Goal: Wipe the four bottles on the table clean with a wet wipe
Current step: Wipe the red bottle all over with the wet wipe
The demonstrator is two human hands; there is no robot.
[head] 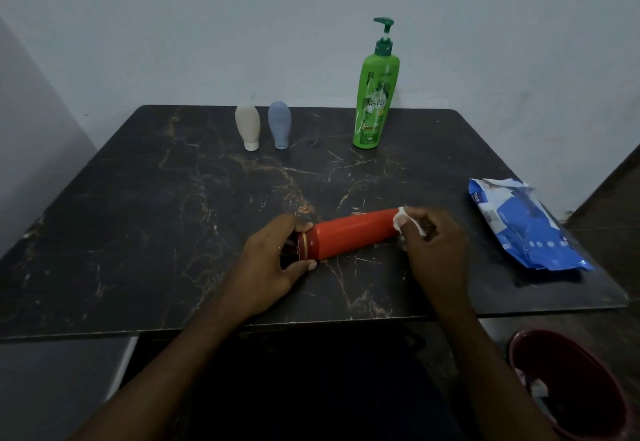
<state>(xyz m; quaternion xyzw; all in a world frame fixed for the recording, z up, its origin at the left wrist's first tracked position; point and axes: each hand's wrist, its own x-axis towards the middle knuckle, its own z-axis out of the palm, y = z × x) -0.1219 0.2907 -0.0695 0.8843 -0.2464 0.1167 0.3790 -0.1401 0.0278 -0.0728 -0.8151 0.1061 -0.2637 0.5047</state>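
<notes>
A red bottle (pixel 349 237) lies on its side near the front of the dark marble table (pixel 156 198). My left hand (pixel 273 260) grips its dark cap end. My right hand (pixel 436 246) holds a white wet wipe (pixel 403 221) against the bottle's base end. At the back of the table stand a beige squeeze bottle (pixel 247 126), a grey-blue squeeze bottle (pixel 280 124) and a tall green pump bottle (pixel 375 94).
A blue pack of wet wipes (pixel 526 226) lies near the table's right edge. A dark red bin (pixel 575 385) with something white inside stands on the floor at lower right. A wall rises just behind the table.
</notes>
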